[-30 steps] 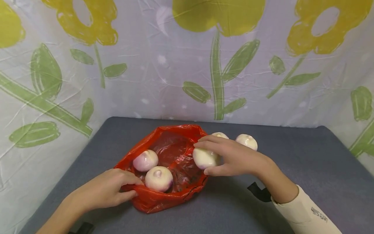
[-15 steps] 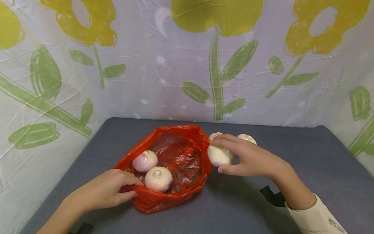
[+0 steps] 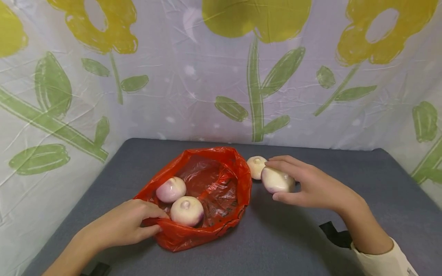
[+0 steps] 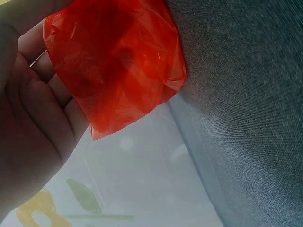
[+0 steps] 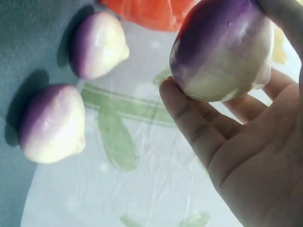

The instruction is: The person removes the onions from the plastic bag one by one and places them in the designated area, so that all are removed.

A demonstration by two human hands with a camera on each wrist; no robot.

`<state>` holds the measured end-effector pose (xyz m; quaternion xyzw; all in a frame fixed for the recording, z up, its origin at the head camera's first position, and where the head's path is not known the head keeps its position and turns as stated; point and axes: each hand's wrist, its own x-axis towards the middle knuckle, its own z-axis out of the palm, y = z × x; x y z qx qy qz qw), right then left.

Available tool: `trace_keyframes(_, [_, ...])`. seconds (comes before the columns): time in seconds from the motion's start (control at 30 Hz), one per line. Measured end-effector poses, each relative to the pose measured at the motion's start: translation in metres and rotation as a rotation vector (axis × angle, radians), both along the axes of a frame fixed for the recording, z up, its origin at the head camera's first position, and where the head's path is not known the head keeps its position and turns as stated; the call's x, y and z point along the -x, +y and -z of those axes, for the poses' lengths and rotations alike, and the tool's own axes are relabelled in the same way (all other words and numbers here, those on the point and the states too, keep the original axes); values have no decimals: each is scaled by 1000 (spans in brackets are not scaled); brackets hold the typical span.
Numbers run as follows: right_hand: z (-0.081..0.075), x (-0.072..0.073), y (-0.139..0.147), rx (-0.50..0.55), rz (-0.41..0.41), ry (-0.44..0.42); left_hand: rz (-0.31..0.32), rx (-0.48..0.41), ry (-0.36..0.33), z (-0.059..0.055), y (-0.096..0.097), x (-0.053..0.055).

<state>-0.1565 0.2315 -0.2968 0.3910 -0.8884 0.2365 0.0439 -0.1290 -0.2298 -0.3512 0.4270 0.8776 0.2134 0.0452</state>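
My right hand (image 3: 317,188) holds a round purple-and-white turnip (image 3: 276,181) between thumb and fingers, right of the bag. The right wrist view shows the held turnip (image 5: 222,52) resting against the fingertips, clear of the table. On the left, my left hand (image 3: 121,224) pinches the near-left rim of a red plastic bag (image 3: 193,239), thumb outside. The bag's mouth gapes upward. Inside it sit two turnips, one pale purple (image 3: 170,190) and one whiter (image 3: 187,211). In the left wrist view the bag's red film (image 4: 118,66) hides the fingertips.
A loose turnip (image 3: 256,167) stands beside the bag's right rim, on the grey table (image 3: 345,172). Another turnip (image 5: 53,124) on the table shows in the right wrist view; in the head view my right hand hides it. A flower-printed cloth (image 3: 193,107) hangs behind the table.
My right hand has moved right with its turnip, from over the bag's right rim to beside the bag, covering the rightmost loose turnip. The left hand and bag have stayed put.
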Motion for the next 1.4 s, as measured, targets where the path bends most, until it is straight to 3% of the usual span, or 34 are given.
trace_keyframes(0.5, [-8, 1, 32, -44, 111, 20, -8, 13, -14, 1, -1, 0])
trace_keyframes(0.93, [-7, 7, 63, -5, 181, 81, -6, 9, -36, 1, -1, 2])
trace_keyframes(1.4, [0, 14, 83, -4, 226, 77, 2, -2, -9, 0, 0, 1])
